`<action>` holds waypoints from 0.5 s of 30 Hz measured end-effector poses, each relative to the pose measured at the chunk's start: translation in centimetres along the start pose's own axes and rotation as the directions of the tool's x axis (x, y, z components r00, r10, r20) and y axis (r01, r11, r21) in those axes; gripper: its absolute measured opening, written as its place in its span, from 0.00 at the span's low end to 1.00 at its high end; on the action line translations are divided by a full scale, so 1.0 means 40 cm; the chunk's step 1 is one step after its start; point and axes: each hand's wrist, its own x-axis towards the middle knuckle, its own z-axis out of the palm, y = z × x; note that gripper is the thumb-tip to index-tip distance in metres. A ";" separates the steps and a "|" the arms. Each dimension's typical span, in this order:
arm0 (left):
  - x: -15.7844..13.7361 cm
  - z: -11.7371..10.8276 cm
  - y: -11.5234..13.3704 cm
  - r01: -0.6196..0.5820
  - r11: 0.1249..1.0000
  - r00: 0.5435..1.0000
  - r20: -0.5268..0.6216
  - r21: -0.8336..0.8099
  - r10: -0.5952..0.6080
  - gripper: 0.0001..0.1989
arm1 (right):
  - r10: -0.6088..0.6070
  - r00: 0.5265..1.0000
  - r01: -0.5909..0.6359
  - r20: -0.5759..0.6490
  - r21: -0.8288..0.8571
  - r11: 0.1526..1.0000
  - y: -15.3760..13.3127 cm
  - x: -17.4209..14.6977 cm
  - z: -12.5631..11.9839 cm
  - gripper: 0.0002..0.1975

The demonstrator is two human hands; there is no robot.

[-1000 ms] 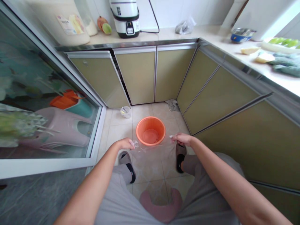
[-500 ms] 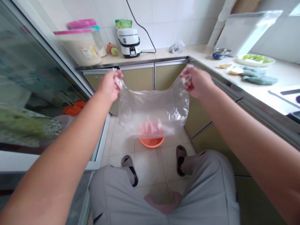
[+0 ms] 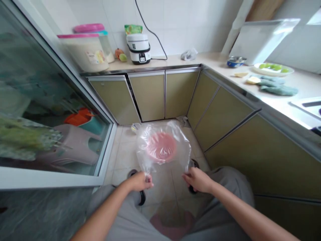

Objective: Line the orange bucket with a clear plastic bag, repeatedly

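A clear plastic bag point(image 3: 182, 144) spreads out in front of me, low over the floor. My left hand point(image 3: 140, 181) pinches its near left corner, and my right hand point(image 3: 198, 179) pinches the near right corner. Beneath the film, an orange-red basin point(image 3: 161, 147) shows through, blurred by the plastic. The bag's far side puffs upward beyond the basin. Whether the film touches the basin, I cannot tell.
Low cabinets point(image 3: 147, 97) enclose the floor at the back and right. A glass sliding door point(image 3: 62, 110) stands at the left. On the counter are a rice cooker point(image 3: 138, 49), tubs with pink lids point(image 3: 86, 53), and a plate of green fruit point(image 3: 273, 69).
Both hands have come down and back toward my knees, still holding the bag. It hung upright before; now it lies spread over the basin.
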 end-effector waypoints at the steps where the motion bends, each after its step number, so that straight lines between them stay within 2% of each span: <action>1: -0.002 -0.013 -0.011 -0.017 0.998 1.000 0.016 -0.068 0.018 0.18 | 0.002 1.000 -0.002 0.004 0.066 0.998 0.019 -0.010 0.012 0.19; 3: -0.006 -0.069 0.002 -0.101 0.974 0.994 -0.065 -0.203 0.089 0.20 | -0.010 0.999 0.018 -0.039 0.196 0.980 0.032 -0.022 0.000 0.19; 5: 0.001 -0.138 0.040 -0.193 0.938 0.959 -0.259 -0.289 0.117 0.21 | -0.023 0.989 0.060 -0.147 0.256 0.965 0.026 -0.014 -0.043 0.19; 7: 0.021 -0.199 0.079 -0.274 0.912 0.888 -0.444 -0.305 0.118 0.22 | -0.017 0.972 0.082 -0.234 0.268 0.960 0.016 0.012 -0.097 0.18; 9: 0.047 -0.244 0.106 -0.356 0.876 0.806 -0.582 -0.326 0.111 0.24 | 0.002 0.951 0.080 -0.308 0.255 0.964 0.009 0.045 -0.150 0.18; 12: 0.085 -0.288 0.127 -0.447 0.792 0.721 -0.692 -0.417 0.042 0.26 | 0.033 0.897 0.067 -0.440 0.209 0.976 0.007 0.094 -0.221 0.17; 15: 0.115 -0.322 0.138 -0.507 0.711 0.697 -0.717 -0.487 0.006 0.26 | 0.061 0.842 0.057 -0.536 0.200 0.978 0.008 0.133 -0.281 0.16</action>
